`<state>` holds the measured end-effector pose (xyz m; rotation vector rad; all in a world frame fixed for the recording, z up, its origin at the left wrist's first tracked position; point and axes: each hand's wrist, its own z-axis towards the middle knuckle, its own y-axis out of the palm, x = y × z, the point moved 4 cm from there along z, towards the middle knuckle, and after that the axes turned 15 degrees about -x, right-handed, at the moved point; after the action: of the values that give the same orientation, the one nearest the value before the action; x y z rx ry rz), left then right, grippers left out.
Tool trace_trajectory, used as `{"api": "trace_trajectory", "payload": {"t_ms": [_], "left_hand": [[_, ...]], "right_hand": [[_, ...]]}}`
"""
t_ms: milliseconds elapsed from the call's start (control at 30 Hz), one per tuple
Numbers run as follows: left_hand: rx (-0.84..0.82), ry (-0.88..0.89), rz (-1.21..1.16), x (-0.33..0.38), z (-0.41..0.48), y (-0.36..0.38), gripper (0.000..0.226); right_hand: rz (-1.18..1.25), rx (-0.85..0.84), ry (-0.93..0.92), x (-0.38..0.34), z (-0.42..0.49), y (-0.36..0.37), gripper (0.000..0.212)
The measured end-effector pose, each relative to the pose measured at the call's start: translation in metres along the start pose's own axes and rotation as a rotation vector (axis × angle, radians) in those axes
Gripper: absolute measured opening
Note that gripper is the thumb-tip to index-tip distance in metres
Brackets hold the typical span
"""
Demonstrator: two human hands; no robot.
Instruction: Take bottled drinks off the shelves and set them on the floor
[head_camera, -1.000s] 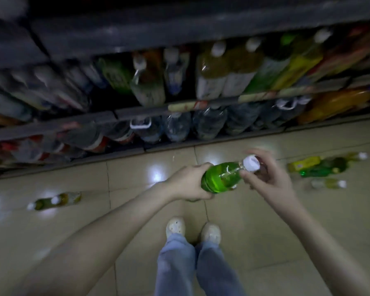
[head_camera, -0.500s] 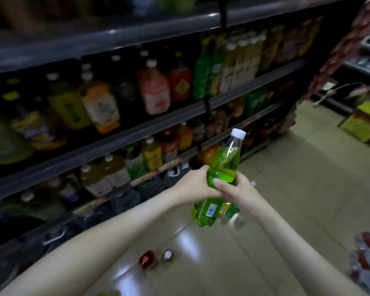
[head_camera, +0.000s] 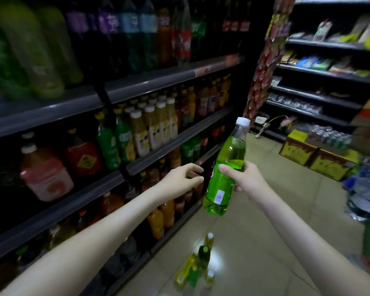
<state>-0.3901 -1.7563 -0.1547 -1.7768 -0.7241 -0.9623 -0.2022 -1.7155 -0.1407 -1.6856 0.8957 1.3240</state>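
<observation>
Nearest, at the bottom centre of the frame, a cluster of small yellow and green plastic bottles (head_camera: pixel 198 268) stands on the pale tiled floor (head_camera: pixel 254 242), directly below the hands. Above it, at centre frame, the right hand (head_camera: pixel 247 181) is wrapped around the middle of a clear plastic bottle of bright green drink with a white cap (head_camera: pixel 224 167). Its long axis runs nearly upright, cap tilted to the upper right, base pointing down toward the cluster. The left hand (head_camera: pixel 183 177) hangs just left of the bottle, apart from it, fingers (head_camera: pixel 195 167) loosely curled and holding nothing. So the right hand alone carries it, and the set-down probably calls for a straight lowering to bare tile beside the cluster, which could be knocked over. Left of the hands, dark metal shelves (head_camera: pixel 169 144) full of orange, red and green bottles line the aisle. Farther, at right, yellow cardboard boxes (head_camera: pixel 316 155) sit on the floor, well clear.
</observation>
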Motion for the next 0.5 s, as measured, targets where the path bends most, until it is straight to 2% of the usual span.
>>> {"api": "trace_trajectory", "payload": {"t_ms": [200, 300, 400, 500], "left_hand": [[-0.047, 0.117, 0.04, 0.076, 0.109, -0.013, 0.026], [-0.021, 0.157, 0.004, 0.108, 0.16, -0.018, 0.03], [0.021, 0.168, 0.049, 0.133, 0.215, -0.026, 0.013], [0.101, 0.182, 0.117, 0.165, 0.268, -0.035, 0.013]], "right_hand": [[0.038, 0.129, -0.11, -0.055, 0.058, -0.092, 0.017], [0.051, 0.177, -0.15, -0.072, 0.086, -0.145, 0.017], [0.068, 0.18, -0.193, -0.082, 0.117, -0.201, 0.012], [0.023, 0.153, -0.231, -0.085, 0.153, -0.265, 0.013]]}}
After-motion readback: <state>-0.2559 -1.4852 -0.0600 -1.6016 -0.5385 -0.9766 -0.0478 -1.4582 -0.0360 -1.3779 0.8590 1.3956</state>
